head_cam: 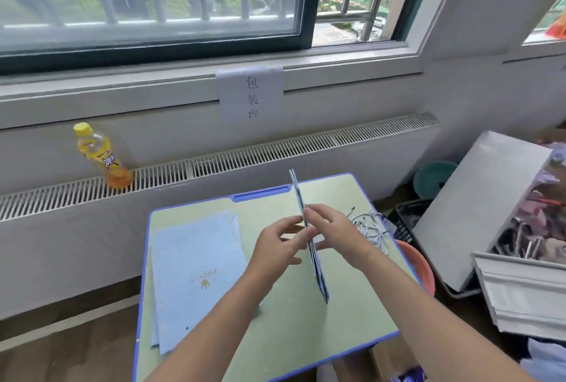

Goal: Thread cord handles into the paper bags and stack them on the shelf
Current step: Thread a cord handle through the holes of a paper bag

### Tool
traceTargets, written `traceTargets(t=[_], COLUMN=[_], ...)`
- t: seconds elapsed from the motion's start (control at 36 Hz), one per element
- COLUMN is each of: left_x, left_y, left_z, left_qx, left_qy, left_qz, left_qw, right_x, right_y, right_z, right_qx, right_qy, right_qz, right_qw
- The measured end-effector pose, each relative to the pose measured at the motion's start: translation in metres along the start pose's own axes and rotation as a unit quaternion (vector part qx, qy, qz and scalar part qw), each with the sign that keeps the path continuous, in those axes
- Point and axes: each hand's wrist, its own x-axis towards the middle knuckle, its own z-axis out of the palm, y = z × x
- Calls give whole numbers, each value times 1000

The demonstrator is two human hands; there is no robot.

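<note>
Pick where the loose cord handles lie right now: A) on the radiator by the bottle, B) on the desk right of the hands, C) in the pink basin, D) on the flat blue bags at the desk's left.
B: the cord handles lie tangled on the desk just beyond the right hand.

Matt pale-blue paper bags [196, 277], twisted cord handles [372, 223], smooth matt green desk [346, 320], glossy clear plastic bottle [102, 156], ribbed metal grille [245, 161].

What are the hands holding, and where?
Both hands, left and right, pinch a flat paper bag standing on edge, near its middle.
</note>
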Motion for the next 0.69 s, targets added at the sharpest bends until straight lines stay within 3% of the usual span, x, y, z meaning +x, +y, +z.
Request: traceTargets(t=[0.14,0.22,0.33,0.47,0.64,0.69], left_x=[0,3,12,26,36,37], left_y=[6,7,9,26,34,28], left_z=[10,15,16,22,18,10], left_qx=[-52,-28,142,434,454,395], left_qy=[8,87,198,174,163,143], left_qz=[-28,-27,44,153,15,-42], left_qw=[998,995,969,871,876,907], right_x=[9,13,15,16,26,28], right_y=[-8,-12,-13,-15,2,14], right_z=[-21,-34,-43,-40,-24,-16], right_qx=[14,-20,-62,-43,-68,-113], right_qy=[-36,-58,-82,-92,-115,-127], right_qz=[26,12,-12,-25,-24,-36], right_qw=[999,998,995,994,991,985])
